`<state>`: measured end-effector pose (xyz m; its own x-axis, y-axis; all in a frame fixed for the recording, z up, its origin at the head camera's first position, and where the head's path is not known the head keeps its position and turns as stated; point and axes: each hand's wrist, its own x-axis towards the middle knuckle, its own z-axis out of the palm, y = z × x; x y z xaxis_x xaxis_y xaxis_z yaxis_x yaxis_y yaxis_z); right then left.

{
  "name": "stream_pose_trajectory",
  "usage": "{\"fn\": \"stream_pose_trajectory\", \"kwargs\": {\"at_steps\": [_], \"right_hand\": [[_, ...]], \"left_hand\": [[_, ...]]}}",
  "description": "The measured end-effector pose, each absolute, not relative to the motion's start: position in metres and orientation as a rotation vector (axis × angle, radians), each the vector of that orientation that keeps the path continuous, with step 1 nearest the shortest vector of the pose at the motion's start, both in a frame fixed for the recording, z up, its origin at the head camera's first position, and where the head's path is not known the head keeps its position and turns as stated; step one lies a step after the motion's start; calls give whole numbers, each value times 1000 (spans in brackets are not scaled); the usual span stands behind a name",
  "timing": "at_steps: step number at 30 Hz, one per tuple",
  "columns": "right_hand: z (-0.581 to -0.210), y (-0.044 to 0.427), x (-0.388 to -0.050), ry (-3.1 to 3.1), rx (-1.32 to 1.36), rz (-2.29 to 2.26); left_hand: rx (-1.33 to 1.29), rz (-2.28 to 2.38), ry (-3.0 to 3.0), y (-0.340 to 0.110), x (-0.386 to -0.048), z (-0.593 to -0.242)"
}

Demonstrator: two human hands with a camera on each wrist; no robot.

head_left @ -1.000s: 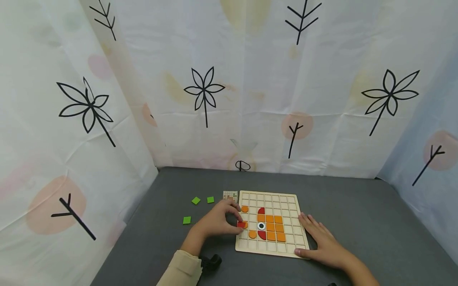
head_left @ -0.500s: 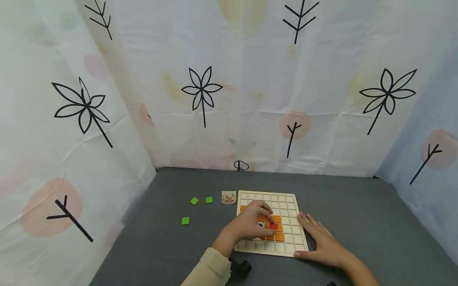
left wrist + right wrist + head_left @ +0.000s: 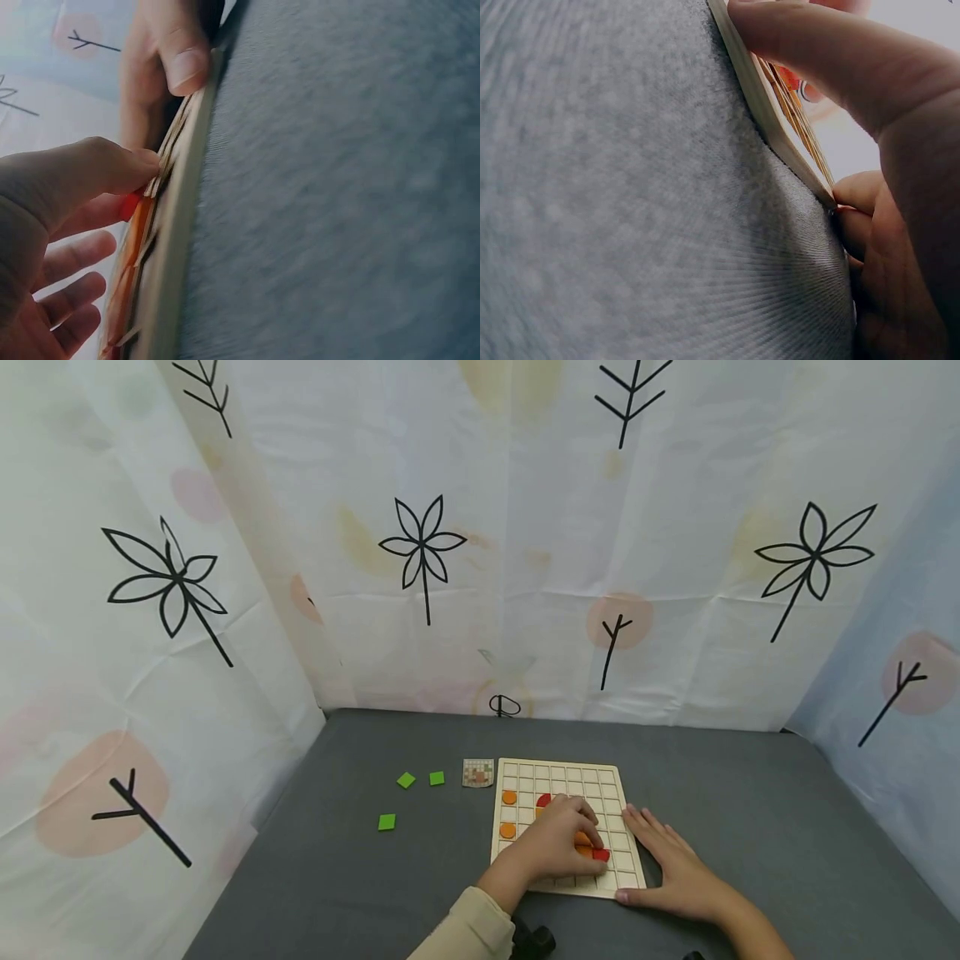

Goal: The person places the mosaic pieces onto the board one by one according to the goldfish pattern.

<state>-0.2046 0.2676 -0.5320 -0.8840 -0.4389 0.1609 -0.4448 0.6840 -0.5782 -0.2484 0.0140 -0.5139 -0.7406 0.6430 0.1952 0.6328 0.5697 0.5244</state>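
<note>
In the head view, a pale wooden grid board [image 3: 577, 774] lies on the grey table. My left hand [image 3: 555, 843] reaches over it and pinches a small red tile [image 3: 602, 855] between thumb and fingertips, low at the right end of the orange tiles [image 3: 584, 852]. The left wrist view shows the red tile [image 3: 131, 205] at the board's surface; whether it sits in a cell I cannot tell. My right hand [image 3: 678, 872] rests against the board's near right corner, fingers straight along its right edge, thumb on the near edge. The left hand hides the eye tile and some orange tiles.
Two orange discs [image 3: 507, 831] show at the board's left side, and a red quarter-round piece [image 3: 543, 799] near its middle. A small pattern card [image 3: 478, 773] lies left of the board. Further left are three green tiles [image 3: 386, 822]. A patterned curtain [image 3: 465, 668] stands behind the table.
My left hand has carried the red tile from the board's left edge rightward across the orange tiles, then lower toward their right end. The right hand has stayed at the corner.
</note>
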Motion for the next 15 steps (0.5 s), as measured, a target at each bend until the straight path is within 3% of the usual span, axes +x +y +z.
{"fn": "stream_pose_trajectory", "kwargs": {"at_steps": [15], "right_hand": [[-531,266,-205,-2896,719,1006]], "left_hand": [[1169,817,2797,18,-245,-514]]}}
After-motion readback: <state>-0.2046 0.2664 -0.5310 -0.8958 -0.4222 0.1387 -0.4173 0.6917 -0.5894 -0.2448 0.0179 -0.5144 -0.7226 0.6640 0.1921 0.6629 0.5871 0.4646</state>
